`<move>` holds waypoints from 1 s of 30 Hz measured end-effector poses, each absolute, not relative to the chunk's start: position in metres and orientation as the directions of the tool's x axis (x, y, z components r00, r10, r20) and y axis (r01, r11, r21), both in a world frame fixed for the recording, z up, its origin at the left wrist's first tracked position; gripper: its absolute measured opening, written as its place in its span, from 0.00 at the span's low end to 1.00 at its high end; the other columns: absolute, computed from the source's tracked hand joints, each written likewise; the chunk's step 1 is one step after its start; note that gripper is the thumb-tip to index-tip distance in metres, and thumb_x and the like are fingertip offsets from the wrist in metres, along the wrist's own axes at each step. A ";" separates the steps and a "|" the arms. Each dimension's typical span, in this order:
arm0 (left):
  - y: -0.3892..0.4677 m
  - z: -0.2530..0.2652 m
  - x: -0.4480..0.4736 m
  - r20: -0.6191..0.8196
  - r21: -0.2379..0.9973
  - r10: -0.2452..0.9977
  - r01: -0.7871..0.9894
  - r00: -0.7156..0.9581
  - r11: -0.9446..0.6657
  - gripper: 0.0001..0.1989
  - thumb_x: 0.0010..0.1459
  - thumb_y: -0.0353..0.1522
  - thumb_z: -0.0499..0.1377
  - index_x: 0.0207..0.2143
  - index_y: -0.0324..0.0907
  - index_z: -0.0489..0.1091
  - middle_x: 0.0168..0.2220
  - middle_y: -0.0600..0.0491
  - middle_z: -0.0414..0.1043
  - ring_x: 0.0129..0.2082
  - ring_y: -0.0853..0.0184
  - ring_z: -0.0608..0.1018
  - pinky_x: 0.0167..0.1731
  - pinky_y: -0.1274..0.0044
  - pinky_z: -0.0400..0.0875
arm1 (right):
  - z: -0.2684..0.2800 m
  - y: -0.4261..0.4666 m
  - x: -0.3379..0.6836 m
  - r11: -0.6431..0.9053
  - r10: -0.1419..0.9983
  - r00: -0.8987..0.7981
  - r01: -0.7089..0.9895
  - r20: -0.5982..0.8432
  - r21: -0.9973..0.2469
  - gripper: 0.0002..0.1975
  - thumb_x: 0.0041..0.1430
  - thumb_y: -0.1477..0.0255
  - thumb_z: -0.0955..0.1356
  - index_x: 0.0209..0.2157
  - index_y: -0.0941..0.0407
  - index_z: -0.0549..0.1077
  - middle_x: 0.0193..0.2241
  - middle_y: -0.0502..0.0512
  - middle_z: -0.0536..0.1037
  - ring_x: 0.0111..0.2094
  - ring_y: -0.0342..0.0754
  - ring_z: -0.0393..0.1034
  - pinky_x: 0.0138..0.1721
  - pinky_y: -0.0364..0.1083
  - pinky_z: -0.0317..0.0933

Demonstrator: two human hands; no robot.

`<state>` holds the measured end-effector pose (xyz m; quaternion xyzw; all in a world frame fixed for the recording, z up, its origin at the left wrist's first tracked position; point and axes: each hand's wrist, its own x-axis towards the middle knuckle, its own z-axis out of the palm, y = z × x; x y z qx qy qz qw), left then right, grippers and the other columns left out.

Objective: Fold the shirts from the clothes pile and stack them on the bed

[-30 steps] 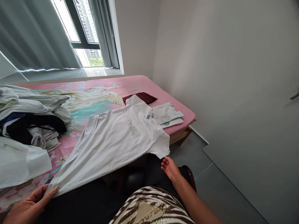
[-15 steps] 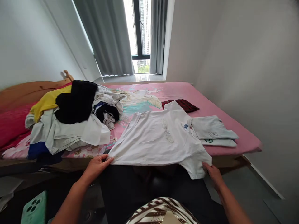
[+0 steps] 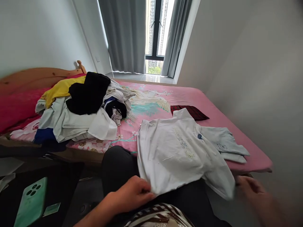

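A white T-shirt (image 3: 165, 157) with a printed text block and a small blue chest emblem lies sideways, partly on the bed's edge and partly over my lap. My left hand (image 3: 134, 193) is closed on its hem corner, close to my body. Over at the right, my right hand (image 3: 254, 190) is smeared by motion; its fingers are pinched at the end of the shirt's sleeve. Just beyond the shirt, folded light-grey shirts (image 3: 222, 140) are stacked on the bed. A folded dark red plaid garment (image 3: 191, 112) lies behind the collar.
On the left of the pink bed (image 3: 251, 151) a heap of clothes includes a black garment (image 3: 88, 94), a yellow one (image 3: 62, 91) and white ones (image 3: 78, 121). A green phone (image 3: 32, 201) and a small card (image 3: 52, 209) lie at lower left. A wall rises on the right.
My left hand has drawn the hem corner right and toward my body. My right hand has moved outward to the right with the sleeve. The view has shifted slightly left.
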<state>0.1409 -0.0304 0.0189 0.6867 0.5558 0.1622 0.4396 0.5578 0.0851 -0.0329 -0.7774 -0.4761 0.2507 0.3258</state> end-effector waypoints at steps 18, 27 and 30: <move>-0.027 0.019 0.204 -0.276 0.877 0.867 0.478 0.416 0.050 0.13 0.59 0.41 0.50 0.39 0.44 0.68 0.32 0.54 0.72 0.30 0.69 0.72 0.31 0.79 0.64 | -0.045 0.002 0.373 -0.128 0.890 -0.408 0.200 -0.202 -0.971 0.20 0.56 0.60 0.63 0.45 0.57 0.68 0.32 0.53 0.74 0.35 0.48 0.68 0.37 0.44 0.62; -0.021 0.004 0.231 -0.286 0.958 0.792 0.145 0.540 0.247 0.16 0.59 0.38 0.51 0.47 0.41 0.65 0.24 0.57 0.68 0.18 0.75 0.65 0.19 0.83 0.59 | -0.046 0.000 0.384 -0.190 0.955 -0.211 0.100 -0.208 -0.977 0.14 0.51 0.64 0.63 0.38 0.56 0.67 0.27 0.50 0.71 0.30 0.46 0.64 0.33 0.43 0.61; -0.020 -0.005 0.232 -0.257 0.966 0.851 0.126 0.458 0.224 0.19 0.59 0.40 0.51 0.46 0.39 0.69 0.22 0.56 0.69 0.18 0.75 0.65 0.20 0.83 0.59 | -0.043 0.002 0.386 -0.202 0.968 -0.146 0.044 -0.206 -0.978 0.13 0.51 0.64 0.62 0.37 0.56 0.67 0.26 0.50 0.70 0.29 0.46 0.64 0.32 0.43 0.60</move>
